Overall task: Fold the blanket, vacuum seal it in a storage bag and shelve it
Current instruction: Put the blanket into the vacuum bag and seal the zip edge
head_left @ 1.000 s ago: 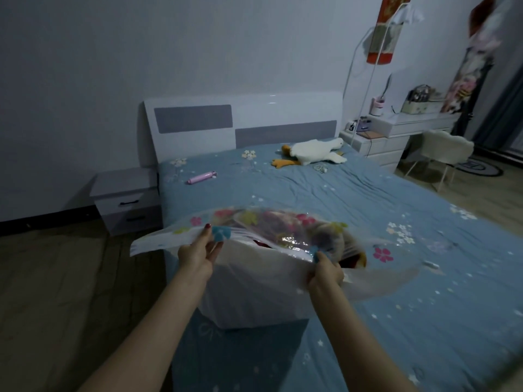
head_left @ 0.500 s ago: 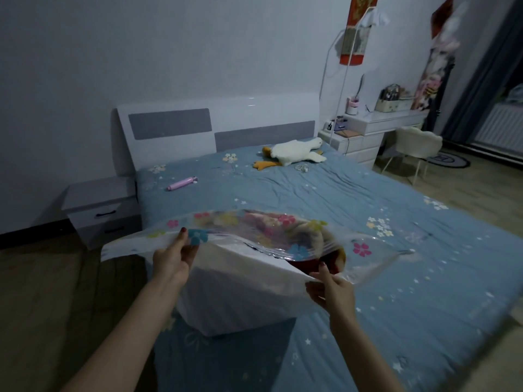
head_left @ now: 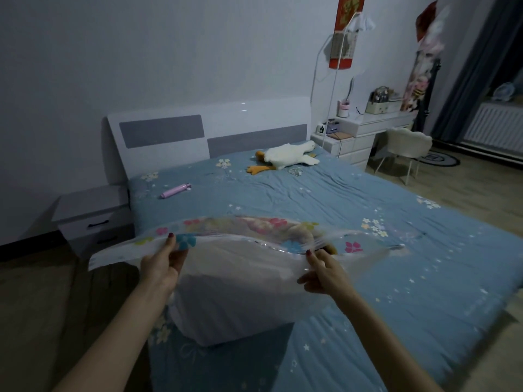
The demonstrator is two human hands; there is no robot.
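Observation:
A bulky clear storage bag [head_left: 240, 292] printed with coloured flowers stands on the near corner of the bed [head_left: 368, 222]. The folded blanket [head_left: 283, 230] shows through its open top as a pale and reddish mass. My left hand [head_left: 162, 264] pinches the bag's white top edge near a blue flower, thumb on top. My right hand [head_left: 322, 273] pinches the same edge further right. Between the two hands the edge is pulled taut.
A pink tube [head_left: 175, 190] and a white plush goose [head_left: 283, 157] lie near the headboard [head_left: 209, 128]. A grey nightstand [head_left: 90, 213] stands left of the bed. At the far right are a white desk [head_left: 376, 123], a chair [head_left: 407, 145] and wooden floor.
Both hands have slid apart along the bag's top edge, the right hand lower and further right. The bag's mouth looks flatter and more stretched. The camera has turned a little.

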